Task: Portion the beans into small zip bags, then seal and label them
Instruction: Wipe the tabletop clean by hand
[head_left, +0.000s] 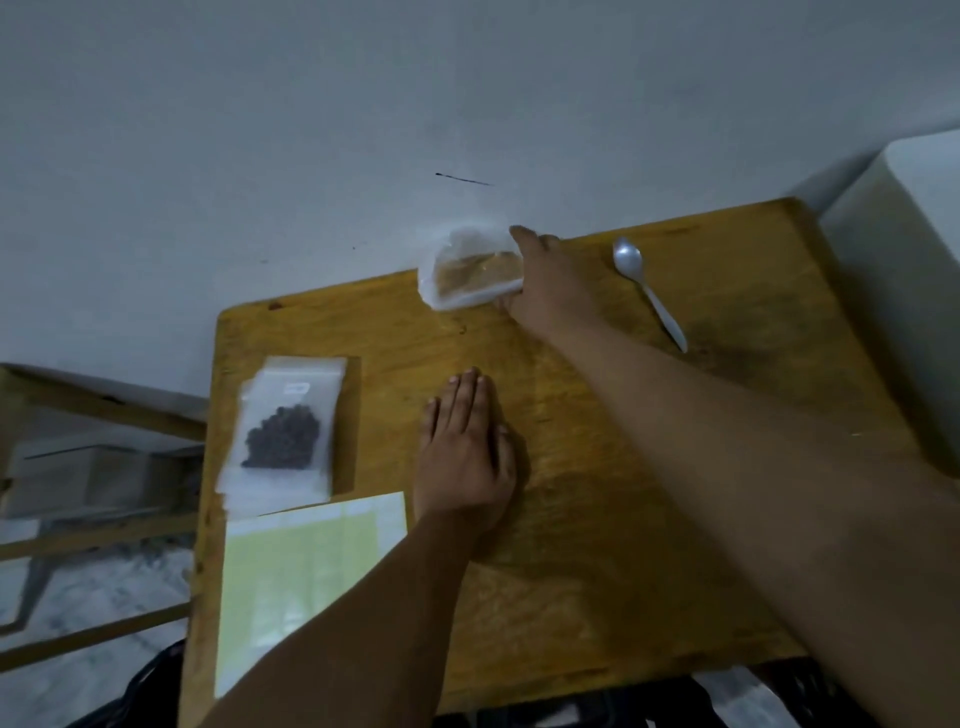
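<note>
The left hand (467, 441) lies palm down on the wooden table (623, 467), near its middle, fingers straight and pressed together, thumb alongside; it holds nothing. The right hand (550, 280) reaches to the far edge of the table and grips the right end of a clear plastic container (467, 270), index finger over its top and thumb at its near side. The container looks see-through; motion blur hides whether anything is inside.

On the left side of the table lies 1 small zip bag (291, 410) holding a clump of dark beans (283, 436) in its lower half. It rests on top of other clear bags whose edges show beneath it; how many I cannot tell. Just in front of it, at the near left corner, lies a pale yellow-green label sheet (301, 561), close to the left wrist. A white plastic spoon (647, 288) lies bowl up at the far right, apart from the right hand. A white box (909, 260) stands beside the table's right edge.
</note>
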